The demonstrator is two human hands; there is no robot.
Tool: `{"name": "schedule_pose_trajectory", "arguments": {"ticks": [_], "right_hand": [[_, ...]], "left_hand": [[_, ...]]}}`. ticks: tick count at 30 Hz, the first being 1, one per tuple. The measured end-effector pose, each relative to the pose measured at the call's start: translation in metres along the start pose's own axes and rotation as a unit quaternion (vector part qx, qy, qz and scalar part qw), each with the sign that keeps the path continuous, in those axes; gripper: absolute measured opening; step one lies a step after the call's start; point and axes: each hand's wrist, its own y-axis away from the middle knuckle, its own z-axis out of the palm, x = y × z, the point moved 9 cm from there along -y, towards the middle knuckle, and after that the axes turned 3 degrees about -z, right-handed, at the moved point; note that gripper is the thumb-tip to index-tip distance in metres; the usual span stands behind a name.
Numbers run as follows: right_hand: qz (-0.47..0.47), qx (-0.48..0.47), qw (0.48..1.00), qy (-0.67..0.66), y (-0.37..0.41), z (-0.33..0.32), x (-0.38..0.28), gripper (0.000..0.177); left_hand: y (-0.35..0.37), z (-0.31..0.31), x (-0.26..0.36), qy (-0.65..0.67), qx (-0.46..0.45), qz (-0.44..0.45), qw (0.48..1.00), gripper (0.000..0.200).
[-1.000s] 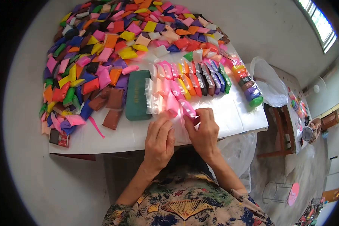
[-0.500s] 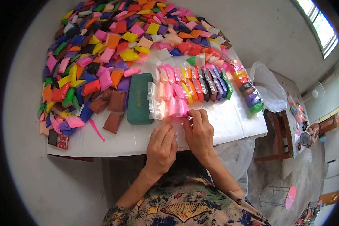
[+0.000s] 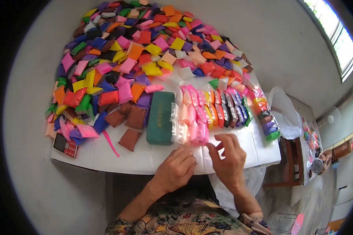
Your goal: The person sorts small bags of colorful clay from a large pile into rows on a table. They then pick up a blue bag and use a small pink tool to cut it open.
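Two rows of small plastic packets (image 3: pixel 198 111) lie side by side, running from clear and peach through pink, yellow, orange, red, black, brown, purple and blue to green. My left hand (image 3: pixel 175 168) is closed, knuckles up, just in front of the pale and pink packets; its fingertips are hidden, so what it holds cannot be made out. My right hand (image 3: pixel 229 158) is open, thumb and forefinger apart, just right of the front magenta packet (image 3: pixel 202 134). A dark green box (image 3: pixel 161 118) stands against the left end of the rows.
A large heap of coloured packets (image 3: pixel 125 58) covers the back and left of the white table (image 3: pixel 139 160). Near the left edge lie a red-and-black phone (image 3: pixel 66 145) and a pink strip (image 3: pixel 111 143). A clear bag of coloured packets (image 3: pixel 267 119) lies at right.
My right hand has come away from the front magenta packet and its fingers have spread. My left hand has drawn back slightly and curled more. The camera view has shifted.
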Motion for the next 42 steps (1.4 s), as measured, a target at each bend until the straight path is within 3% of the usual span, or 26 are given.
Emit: {"name": "schedule_pose_trajectory", "arguments": {"ticks": [4, 8, 10, 15, 19, 21, 23, 25, 27, 28, 31, 33, 34, 37, 40, 42], "right_hand": [[-0.159, -0.013, 0.987, 0.036, -0.084, 0.016, -0.028, 0.019], [-0.254, -0.131, 0.957, 0.053, -0.176, 0.115, -0.027, 0.02], [-0.342, -0.153, 0.916, 0.143, -0.204, 0.165, -0.034, 0.022], [-0.311, -0.278, 0.886, 0.2, -0.226, 0.262, -0.025, 0.021], [-0.338, -0.233, 0.889, 0.203, -0.227, 0.281, -0.024, 0.019], [-0.347, -0.217, 0.884, 0.224, -0.233, 0.263, -0.034, 0.019], [-0.275, -0.167, 0.933, 0.162, -0.238, 0.208, -0.045, 0.022], [-0.179, -0.152, 0.97, 0.069, -0.212, 0.115, -0.06, 0.029], [-0.166, -0.121, 0.974, -0.09, -0.171, 0.051, -0.051, 0.043], [-0.117, -0.137, 0.977, -0.109, -0.147, 0.024, -0.04, 0.048], [0.076, -0.166, 0.96, -0.213, -0.063, -0.018, 0.009, 0.05], [0.214, -0.123, 0.905, -0.346, -0.003, -0.005, 0.058, 0.048], [0.26, -0.135, 0.901, -0.322, 0.017, 0.001, 0.073, 0.048], [0.269, -0.153, 0.95, -0.048, 0.041, 0.002, 0.087, 0.053], [0.117, -0.065, 0.985, 0.106, 0.045, -0.009, 0.063, 0.058], [-0.004, -0.076, 0.988, 0.133, 0.043, -0.008, 0.045, 0.061]], "left_hand": [[-0.001, 0.001, -0.004, 0.039, 0.013, -0.016, 0.999, 0.016], [-0.002, -0.002, -0.003, 0.005, 0.019, -0.012, 1.0, 0.016], [0.0, -0.002, -0.003, -0.015, 0.032, -0.015, 0.999, 0.016], [0.001, -0.001, -0.004, -0.032, 0.035, -0.01, 0.999, 0.016], [0.0, -0.002, -0.005, -0.02, 0.027, -0.015, 0.999, 0.018], [0.002, -0.001, -0.006, -0.031, 0.025, -0.016, 0.999, 0.019], [0.004, -0.001, -0.005, -0.039, 0.033, -0.015, 0.999, 0.019], [0.004, -0.002, -0.004, -0.044, 0.037, -0.015, 0.998, 0.019], [0.003, -0.002, -0.002, -0.055, 0.038, -0.01, 0.998, 0.019], [0.004, -0.001, -0.002, -0.064, 0.039, -0.006, 0.997, 0.019], [0.005, 0.005, 0.001, -0.111, 0.04, 0.023, 0.993, 0.012], [0.004, 0.008, 0.004, -0.146, 0.034, 0.032, 0.988, 0.011], [0.004, 0.009, 0.005, -0.151, 0.027, 0.034, 0.988, 0.012], [0.004, 0.009, 0.007, -0.138, 0.03, 0.025, 0.99, 0.02], [0.004, 0.01, 0.007, -0.143, 0.022, 0.023, 0.989, 0.02], [0.003, 0.009, 0.008, -0.15, 0.019, 0.021, 0.988, 0.019]]}}
